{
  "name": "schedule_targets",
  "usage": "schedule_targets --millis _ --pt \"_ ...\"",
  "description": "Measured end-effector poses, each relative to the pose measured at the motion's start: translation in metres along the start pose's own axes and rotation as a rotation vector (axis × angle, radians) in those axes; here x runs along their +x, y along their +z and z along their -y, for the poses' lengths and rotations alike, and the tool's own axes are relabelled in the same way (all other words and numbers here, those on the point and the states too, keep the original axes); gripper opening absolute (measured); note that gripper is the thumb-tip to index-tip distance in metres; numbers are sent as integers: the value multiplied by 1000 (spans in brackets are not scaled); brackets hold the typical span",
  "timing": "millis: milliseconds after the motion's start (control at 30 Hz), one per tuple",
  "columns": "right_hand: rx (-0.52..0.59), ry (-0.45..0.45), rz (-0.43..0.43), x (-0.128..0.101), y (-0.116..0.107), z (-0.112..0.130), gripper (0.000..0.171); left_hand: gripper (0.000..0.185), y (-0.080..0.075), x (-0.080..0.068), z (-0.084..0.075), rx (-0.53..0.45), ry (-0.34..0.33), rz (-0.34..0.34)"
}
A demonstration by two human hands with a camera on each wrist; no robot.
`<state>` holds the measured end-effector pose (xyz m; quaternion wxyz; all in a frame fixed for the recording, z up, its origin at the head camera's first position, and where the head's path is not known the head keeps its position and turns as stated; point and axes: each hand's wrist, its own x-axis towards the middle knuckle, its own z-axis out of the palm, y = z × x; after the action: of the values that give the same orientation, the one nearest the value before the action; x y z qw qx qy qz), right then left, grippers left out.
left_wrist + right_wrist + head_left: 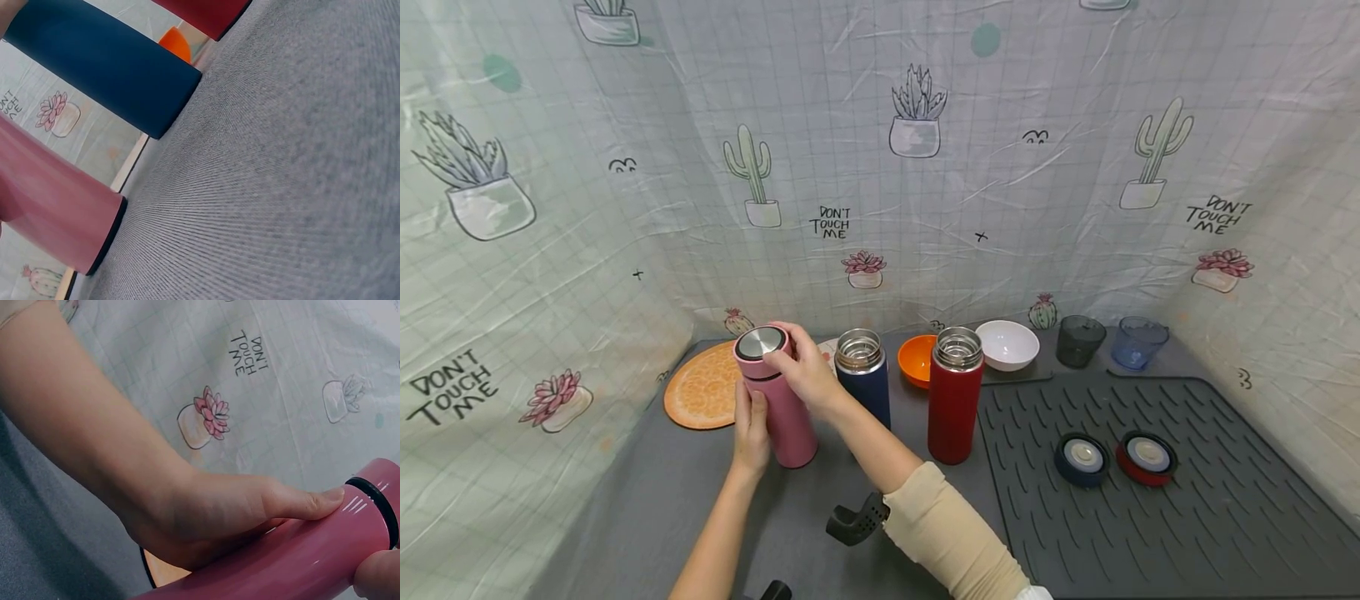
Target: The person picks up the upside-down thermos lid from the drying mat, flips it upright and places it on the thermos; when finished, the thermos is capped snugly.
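My left hand (751, 433) is wrapped around the body of the glossy pink flask (778, 398), a smooth tall cylinder standing on the grey felt-like desk (655, 508). My right hand (805, 367) curls over its lid (760, 343), a pink cap with a brushed-steel disc on top. Just beside it stand a matte navy flask (863, 377) and a red flask (956, 396), both open-mouthed, next to a ribbed rubber mat (1195, 500).

Staged tabletop booth: cactus-print backdrop sheet (880, 167), dish mat (1187, 500).
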<state>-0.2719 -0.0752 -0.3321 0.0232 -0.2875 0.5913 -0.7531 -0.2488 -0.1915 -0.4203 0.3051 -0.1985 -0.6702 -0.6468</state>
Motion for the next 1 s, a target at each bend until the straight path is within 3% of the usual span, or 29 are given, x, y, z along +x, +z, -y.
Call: schedule_targets --millis 167,367,600,833,1000 --pt "19 5 -42 -1 1 -2 49 35 0 -1 -1 13 -7 5" --pt "-1 13 7 -2 0 0 55 36 0 -1 -1 12 -26 6" --pt "21 11 -26 -1 1 -1 56 37 0 -1 3 -1 -24 -4" --pt "46 10 -5 -1 1 -1 53 35 -1 0 3 3 -24 -9" --pt "-43 30 -41 -1 3 0 56 35 -1 0 0 25 -9 -4"
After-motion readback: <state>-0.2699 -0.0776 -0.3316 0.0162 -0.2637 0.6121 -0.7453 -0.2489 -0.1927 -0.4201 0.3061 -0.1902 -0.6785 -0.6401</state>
